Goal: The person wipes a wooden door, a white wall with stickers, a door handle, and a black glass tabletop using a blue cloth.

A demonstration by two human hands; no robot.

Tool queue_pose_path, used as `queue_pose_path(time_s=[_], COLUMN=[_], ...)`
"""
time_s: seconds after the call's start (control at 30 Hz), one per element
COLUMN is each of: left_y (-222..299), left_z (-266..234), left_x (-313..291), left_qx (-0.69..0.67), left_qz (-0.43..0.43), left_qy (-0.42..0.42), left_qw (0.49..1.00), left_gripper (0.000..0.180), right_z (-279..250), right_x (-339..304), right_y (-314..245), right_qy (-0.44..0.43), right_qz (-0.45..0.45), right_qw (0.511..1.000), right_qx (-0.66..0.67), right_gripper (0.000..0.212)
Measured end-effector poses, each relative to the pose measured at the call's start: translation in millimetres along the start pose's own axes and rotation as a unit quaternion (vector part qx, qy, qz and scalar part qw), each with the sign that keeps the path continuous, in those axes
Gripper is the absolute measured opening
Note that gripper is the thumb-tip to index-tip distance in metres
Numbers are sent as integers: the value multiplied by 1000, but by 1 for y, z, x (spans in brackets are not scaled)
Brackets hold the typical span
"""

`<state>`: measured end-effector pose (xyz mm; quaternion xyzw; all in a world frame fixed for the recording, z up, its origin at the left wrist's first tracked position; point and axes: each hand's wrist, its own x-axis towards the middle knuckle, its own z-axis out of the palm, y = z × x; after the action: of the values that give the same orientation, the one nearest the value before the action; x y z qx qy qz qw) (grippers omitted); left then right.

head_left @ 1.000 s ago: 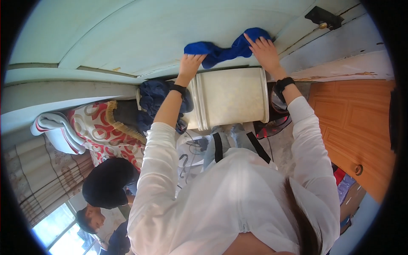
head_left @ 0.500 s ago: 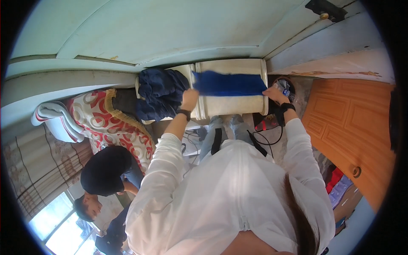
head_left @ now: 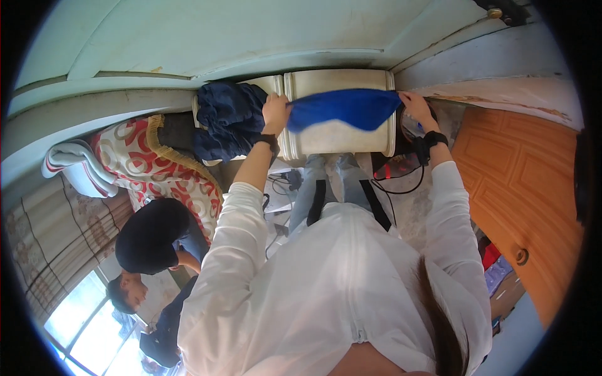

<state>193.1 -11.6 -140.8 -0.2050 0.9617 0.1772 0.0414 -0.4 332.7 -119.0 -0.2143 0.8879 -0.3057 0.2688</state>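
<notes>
A bright blue cloth (head_left: 345, 108) hangs stretched between my two hands, over a cream padded bench (head_left: 338, 143). My left hand (head_left: 276, 114) is closed on its left end, and my right hand (head_left: 416, 106) pinches the upper right corner. The cloth's lower edge is wavy and a little blurred. Just left of my left hand, a crumpled heap of dark navy fabric (head_left: 229, 116) lies on the bench's left part.
A sofa with a red-and-cream patterned cover (head_left: 157, 163) stands at the left, a striped folded blanket (head_left: 78, 169) on its end. Near it a person in a black top (head_left: 157, 235) bends over. At the right is an orange wooden door (head_left: 508, 175); black cables (head_left: 401, 193) hang below my right wrist.
Both hands have risen toward the far side, and the right one has moved further right. The blue cloth has gone from a flat strip to a curved, billowing shape.
</notes>
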Motion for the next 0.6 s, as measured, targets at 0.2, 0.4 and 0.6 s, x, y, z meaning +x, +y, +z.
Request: queue_pose_path(time_s=[0.2, 0.4, 0.6], left_y=[10, 15, 38], left_z=[9, 77, 86], left_x=[-7, -64, -124], left_qx=[1, 69, 44], left_qz=[38, 25, -35], left_qy=[-50, -207, -384], left_qw=[998, 976, 922], left_gripper=[18, 18, 25], right_z=[5, 44, 76], right_x=[8, -33, -76], right_y=[6, 46, 77], right_qy=[8, -1, -155], right_qz=[3, 7, 106], right_qw=[999, 999, 975], right_qx=[-33, -36, 120], right_gripper=[27, 24, 28])
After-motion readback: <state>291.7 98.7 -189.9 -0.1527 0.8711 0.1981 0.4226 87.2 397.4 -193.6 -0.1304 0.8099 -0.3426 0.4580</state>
